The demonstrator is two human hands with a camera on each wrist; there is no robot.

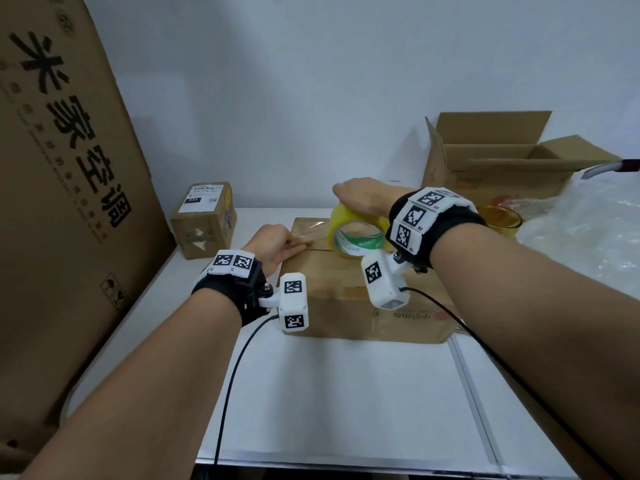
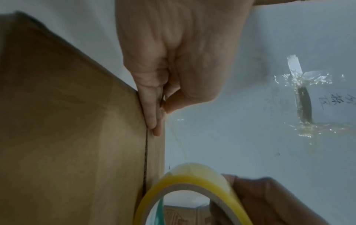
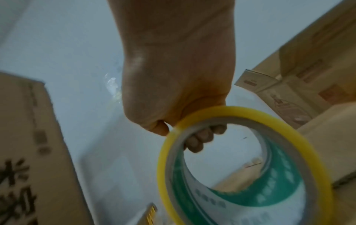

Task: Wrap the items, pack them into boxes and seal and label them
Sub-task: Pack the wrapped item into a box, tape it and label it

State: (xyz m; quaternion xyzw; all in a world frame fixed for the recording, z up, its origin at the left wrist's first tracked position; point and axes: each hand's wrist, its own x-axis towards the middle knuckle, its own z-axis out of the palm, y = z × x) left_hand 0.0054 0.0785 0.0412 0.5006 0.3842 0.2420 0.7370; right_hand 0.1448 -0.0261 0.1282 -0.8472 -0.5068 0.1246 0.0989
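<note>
Tall carton [image 1: 65, 188]: printed, stands at 9 o'clock.
Open box [image 1: 491, 157]: flaps up, at 2 o'clock.
Closed box [image 1: 346, 299]: table centre.
Small labelled box [image 1: 204, 220]: at 10 o'clock.
Tape roll [image 1: 356, 233]: on closed box top.
Right hand [image 1: 360, 199]: fingers curled through roll.
Left hand [image 1: 277, 244]: flat fingers pressing tape strip [image 1: 311, 230] onto box seam.

Left fingers [image 2: 154, 109] flat, right fingers [image 3: 200, 138] curled
</note>
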